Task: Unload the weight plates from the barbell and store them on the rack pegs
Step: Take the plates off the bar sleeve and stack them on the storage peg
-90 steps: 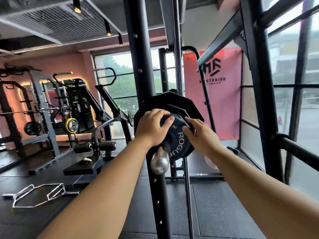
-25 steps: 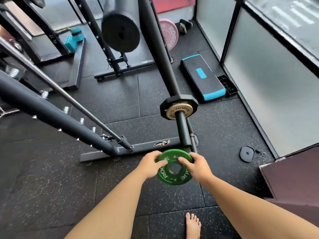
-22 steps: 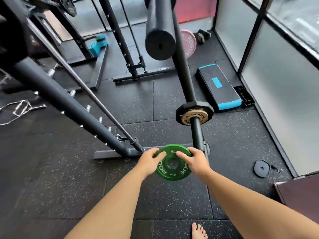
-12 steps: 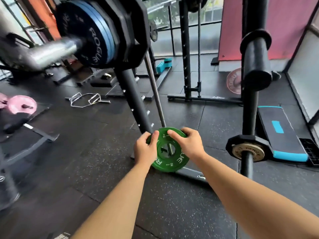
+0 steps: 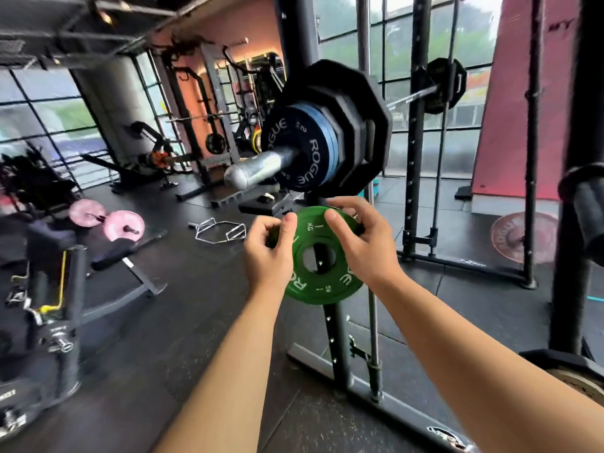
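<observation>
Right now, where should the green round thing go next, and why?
Probably carry the green plate right, toward the black rack peg, and line up its hole. The left hand and right hand grip it in mid-air, threaded on nothing, and the plates belong on pegs.

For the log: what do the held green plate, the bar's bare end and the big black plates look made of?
The green plate: smooth coloured coating, probably rubber or urethane, with white printed lettering; its core is hidden. The bar end: bare polished metal, likely steel, judging by its bright highlights. The big black plates: dull, many-sided, probably rubber-coated.
</observation>
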